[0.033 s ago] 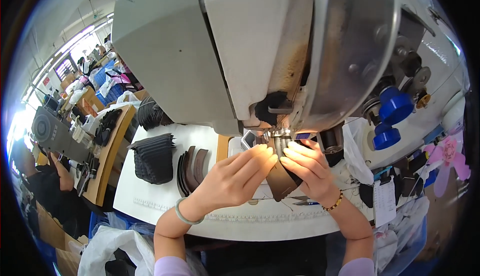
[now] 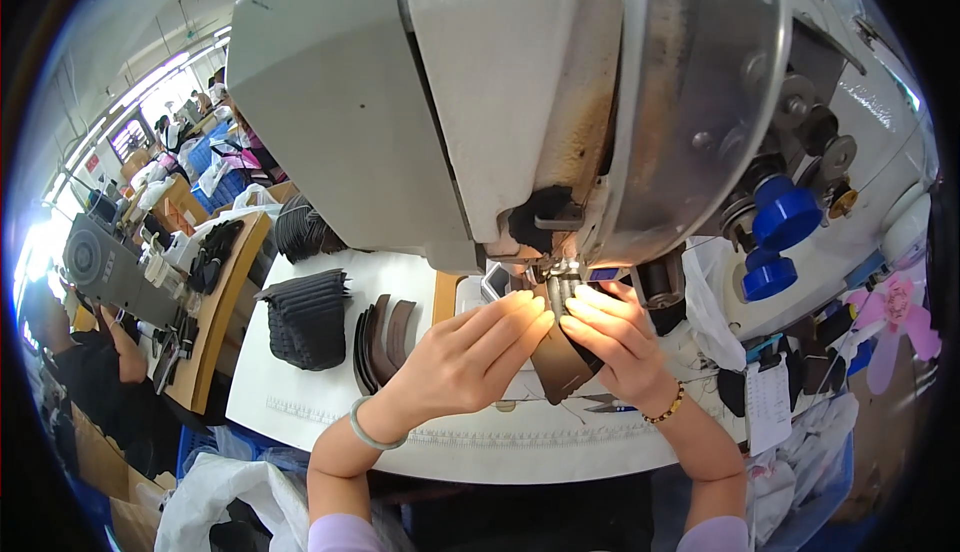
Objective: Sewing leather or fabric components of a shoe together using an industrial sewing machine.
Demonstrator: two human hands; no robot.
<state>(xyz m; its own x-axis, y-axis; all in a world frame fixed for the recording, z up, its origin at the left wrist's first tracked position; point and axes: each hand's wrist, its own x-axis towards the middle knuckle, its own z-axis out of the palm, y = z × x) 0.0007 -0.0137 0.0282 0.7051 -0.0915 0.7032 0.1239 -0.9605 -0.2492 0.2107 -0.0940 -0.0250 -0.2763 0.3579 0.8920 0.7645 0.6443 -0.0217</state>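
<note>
Under the needle area of a large grey sewing machine (image 2: 520, 72) lies a brown and black flat piece (image 2: 556, 367) that narrows to a point toward me. My left hand (image 2: 480, 352) presses on its left side, fingers together, the fingertips close to the lit presser area (image 2: 563, 270). From the other side my right hand (image 2: 622, 340) grips its right edge with bent fingers. Both hands are closed on the piece, and they hide parts of its sides. Thumbs and the underside of the piece are out of sight.
Left on the white table (image 2: 480, 460) are a black stack of pieces (image 2: 308, 322) and curved dark strips (image 2: 385, 337). Small snips (image 2: 610, 408) lie right of the piece. Blue knobs (image 2: 785, 214) jut out at right. A white bag (image 2: 225, 497) hangs low left; a co-worker (image 2: 110, 382) sits far left.
The machine's upper parts and blue knobs appear very slightly further left in view. My hands and the piece show no visible movement.
</note>
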